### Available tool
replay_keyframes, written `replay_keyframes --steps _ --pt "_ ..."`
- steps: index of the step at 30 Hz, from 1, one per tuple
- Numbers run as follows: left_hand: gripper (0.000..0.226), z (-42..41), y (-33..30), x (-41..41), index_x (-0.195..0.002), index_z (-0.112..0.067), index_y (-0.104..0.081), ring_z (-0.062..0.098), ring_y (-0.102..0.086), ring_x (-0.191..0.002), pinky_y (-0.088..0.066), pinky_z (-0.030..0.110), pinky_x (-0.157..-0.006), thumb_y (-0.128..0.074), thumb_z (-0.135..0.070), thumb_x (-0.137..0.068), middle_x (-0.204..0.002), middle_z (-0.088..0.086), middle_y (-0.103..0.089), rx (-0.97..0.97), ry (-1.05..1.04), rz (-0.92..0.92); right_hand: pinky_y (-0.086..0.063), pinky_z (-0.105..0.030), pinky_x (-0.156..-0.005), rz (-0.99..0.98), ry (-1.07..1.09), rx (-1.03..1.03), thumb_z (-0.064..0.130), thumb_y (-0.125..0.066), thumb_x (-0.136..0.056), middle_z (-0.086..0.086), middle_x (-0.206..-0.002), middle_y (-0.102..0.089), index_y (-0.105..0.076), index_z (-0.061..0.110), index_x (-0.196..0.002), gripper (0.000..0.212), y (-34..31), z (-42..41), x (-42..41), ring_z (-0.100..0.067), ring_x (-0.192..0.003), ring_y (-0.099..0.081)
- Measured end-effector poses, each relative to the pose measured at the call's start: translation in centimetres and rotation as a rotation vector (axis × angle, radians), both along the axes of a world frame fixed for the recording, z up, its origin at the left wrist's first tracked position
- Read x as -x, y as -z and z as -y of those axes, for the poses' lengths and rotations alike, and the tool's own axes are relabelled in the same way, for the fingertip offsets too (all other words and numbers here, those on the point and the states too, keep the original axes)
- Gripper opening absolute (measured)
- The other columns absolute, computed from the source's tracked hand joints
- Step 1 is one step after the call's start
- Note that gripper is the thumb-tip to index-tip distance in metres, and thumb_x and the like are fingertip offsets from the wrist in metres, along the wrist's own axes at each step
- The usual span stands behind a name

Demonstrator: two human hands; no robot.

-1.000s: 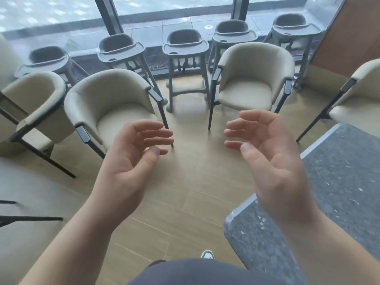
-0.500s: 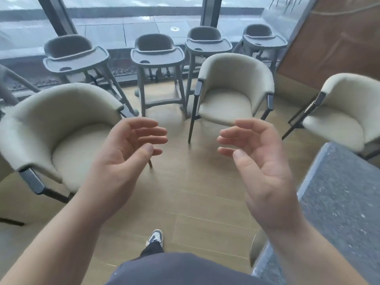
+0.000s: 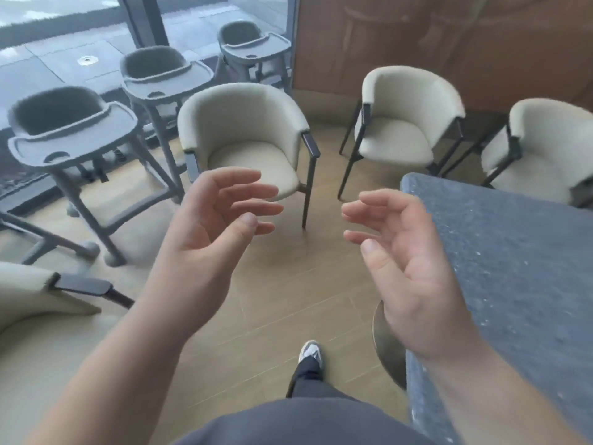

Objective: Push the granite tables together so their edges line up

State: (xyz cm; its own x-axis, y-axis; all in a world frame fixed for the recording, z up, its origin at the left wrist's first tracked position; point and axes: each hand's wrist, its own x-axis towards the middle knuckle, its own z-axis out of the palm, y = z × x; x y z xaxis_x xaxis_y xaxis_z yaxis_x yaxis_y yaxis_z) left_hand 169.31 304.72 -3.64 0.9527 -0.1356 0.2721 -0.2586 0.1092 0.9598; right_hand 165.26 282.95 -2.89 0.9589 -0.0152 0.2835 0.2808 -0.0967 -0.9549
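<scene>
Granite surface (image 3: 513, 268) lies to the right, its long edge running away from the person; right hand (image 3: 407, 271) hovers at that edge, left hand (image 3: 205, 239) farther off, both loosely spread, empty.

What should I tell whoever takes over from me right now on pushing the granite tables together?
Left hand: open, raised in the air, holding nothing.
Right hand: open, raised beside the table edge, not touching it.
Granite table: one in view, at the right; the second table is out of sight.
Cream chairs and grey high chairs stand ahead on the floor.
Done: nothing that shows.
Left: get hold of the table, push it to its partner, line up the edges.
</scene>
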Motion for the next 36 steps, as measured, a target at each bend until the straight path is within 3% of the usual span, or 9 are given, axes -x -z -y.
replay_keyframes --steps 5,9,15,21,25,31,36 --pt "0.031 5.7 0.6 -8.3 -0.123 -0.028 -0.059 0.029 -0.067 -0.115 -0.057 0.043 -0.092 -0.055 -0.022 -0.093 -0.120 0.004 -0.070 -0.075 0.152 0.002 -0.048 -0.046 -0.104 0.019 0.179 -0.028 -0.001 -0.045 -0.093 -0.005 -0.125 -0.061 -0.049 0.011 -0.129 0.039 1.4 6.1 -5.2 -0.024 -0.125 -0.056" --pt "0.032 11.2 1.4 -15.9 -0.124 -0.020 -0.058 0.028 -0.068 -0.113 -0.058 0.043 -0.093 -0.053 -0.007 -0.095 -0.119 0.006 -0.071 -0.110 0.237 -0.032 -0.051 -0.043 -0.102 0.036 0.290 -0.078 -0.002 -0.043 -0.092 -0.009 -0.122 -0.061 -0.048 0.008 -0.129 0.038 2.1 11.6 -11.2 -0.022 -0.122 -0.058" --pt "0.031 18.4 1.4 -27.2 -0.125 -0.014 -0.058 0.026 -0.069 -0.110 -0.058 0.042 -0.092 -0.051 -0.007 -0.095 -0.115 0.008 -0.071 -0.125 0.279 -0.050 -0.053 -0.044 -0.099 -0.008 0.360 -0.176 0.001 -0.044 -0.090 -0.014 -0.119 -0.063 -0.049 0.007 -0.127 0.038 1.9 18.1 -21.4 -0.023 -0.115 -0.062" --pt "0.030 21.9 3.9 -36.9 -0.123 -0.017 -0.059 0.030 -0.069 -0.110 -0.058 0.047 -0.093 -0.051 -0.010 -0.095 -0.115 0.009 -0.071 -0.118 0.281 -0.121 -0.053 -0.041 -0.097 -0.010 0.392 -0.172 0.000 -0.043 -0.091 -0.008 -0.116 -0.065 -0.050 0.011 -0.127 0.038 2.8 21.8 -31.4 -0.022 -0.115 -0.062" --pt "0.030 23.8 6.1 -43.6 -0.122 -0.018 -0.059 0.028 -0.069 -0.109 -0.056 0.050 -0.094 -0.051 -0.010 -0.094 -0.113 0.007 -0.072 -0.153 0.302 -0.172 -0.054 -0.048 -0.097 -0.118 0.470 -0.154 0.002 -0.043 -0.088 -0.011 -0.113 -0.064 -0.051 0.009 -0.125 0.038 5.1 23.3 -38.3 -0.021 -0.113 -0.063" --pt "0.033 27.1 7.4 -56.7 -0.121 -0.026 -0.058 0.021 -0.068 -0.110 -0.053 0.045 -0.095 -0.050 -0.012 -0.093 -0.113 -0.003 -0.071 -0.254 0.452 -0.179 -0.054 -0.048 -0.097 -0.180 0.581 -0.164 0.004 -0.044 -0.088 -0.010 -0.113 -0.066 -0.054 0.013 -0.122 0.037 6.7 25.1 -50.2 -0.020 -0.111 -0.065" --pt "0.030 31.8 5.9 -66.5 -0.118 -0.018 -0.058 0.024 -0.070 -0.106 -0.057 0.040 -0.093 -0.049 -0.011 -0.091 -0.109 0.000 -0.073 -0.191 0.541 -0.196 -0.054 -0.044 -0.097 -0.159 0.652 -0.146 0.004 -0.044 -0.089 -0.004 -0.112 -0.066 -0.054 0.014 -0.123 0.037 6.3 27.7 -57.7 -0.017 -0.112 -0.064"
